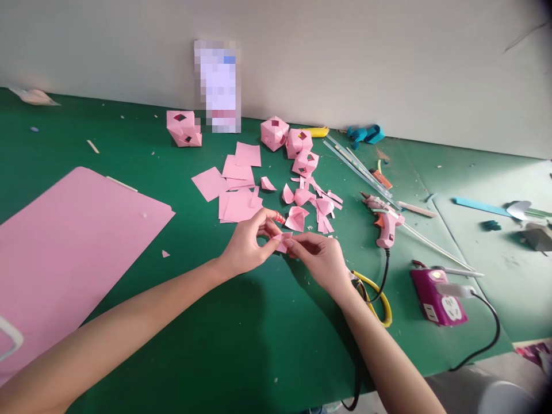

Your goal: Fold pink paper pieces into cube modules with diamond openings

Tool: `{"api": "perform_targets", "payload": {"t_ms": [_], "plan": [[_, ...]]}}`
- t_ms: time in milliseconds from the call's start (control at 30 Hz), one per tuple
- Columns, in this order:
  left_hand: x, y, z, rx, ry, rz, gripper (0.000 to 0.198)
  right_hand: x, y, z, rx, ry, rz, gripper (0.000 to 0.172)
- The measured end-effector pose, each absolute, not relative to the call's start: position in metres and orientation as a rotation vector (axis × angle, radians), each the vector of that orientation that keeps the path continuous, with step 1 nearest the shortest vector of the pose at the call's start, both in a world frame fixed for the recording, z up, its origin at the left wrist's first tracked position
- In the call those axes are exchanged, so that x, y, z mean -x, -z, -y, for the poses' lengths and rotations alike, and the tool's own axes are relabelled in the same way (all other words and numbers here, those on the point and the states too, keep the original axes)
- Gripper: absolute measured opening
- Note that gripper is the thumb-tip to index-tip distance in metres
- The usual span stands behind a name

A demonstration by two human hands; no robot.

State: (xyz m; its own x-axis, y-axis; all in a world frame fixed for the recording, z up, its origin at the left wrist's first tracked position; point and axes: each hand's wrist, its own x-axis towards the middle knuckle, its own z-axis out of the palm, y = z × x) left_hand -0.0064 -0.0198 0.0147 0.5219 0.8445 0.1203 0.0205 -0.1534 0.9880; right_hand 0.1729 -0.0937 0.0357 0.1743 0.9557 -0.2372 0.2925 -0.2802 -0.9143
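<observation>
Between my two hands is a small folded piece of pink paper. My left hand pinches its left side between thumb and fingers, and something red is wrapped round one fingertip. The right side is pinched by my right hand. Just beyond my fingers lie folded pink paper pieces and thin paper strips. Flat pink paper squares overlap one another to the left of these. Farther back stand pink folded paper balls with diamond-shaped holes, and another pink paper form sits farther left.
Large pink sheets cover the left of the green table. A pink glue gun, clear glue sticks, yellow-handled scissors and a purple power socket with cords are on the right. A blurred-out phone leans against the wall.
</observation>
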Motion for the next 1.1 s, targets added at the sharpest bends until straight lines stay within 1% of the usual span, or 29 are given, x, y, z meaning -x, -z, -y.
{"api": "perform_targets", "payload": {"t_ms": [233, 333, 567, 967, 1100], "plan": [[0.0060, -0.0143, 0.0212, -1.556, -0.850, -0.793, 0.029, -0.1651, -0.0391, 0.0908, 1.706, -0.936, 1.331, 0.024], [0.0054, -0.0156, 0.0218, -1.551, -0.850, -0.786, 0.028, -0.1640, -0.0395, 0.0907, 1.701, -0.887, 1.374, 0.024], [0.0040, -0.0166, 0.0217, -1.558, -0.846, -0.775, 0.028, -0.1646, -0.0387, 0.0912, 1.692, -0.894, 1.387, 0.024], [0.0050, -0.0163, 0.0215, -1.571, -0.847, -0.772, 0.030, -0.1640, -0.0384, 0.0907, 1.683, -0.911, 1.365, 0.032], [0.0051, -0.0175, 0.0216, -1.556, -0.849, -0.791, 0.028, -0.1659, -0.0368, 0.0895, 1.648, -1.026, 1.263, 0.039]]}}
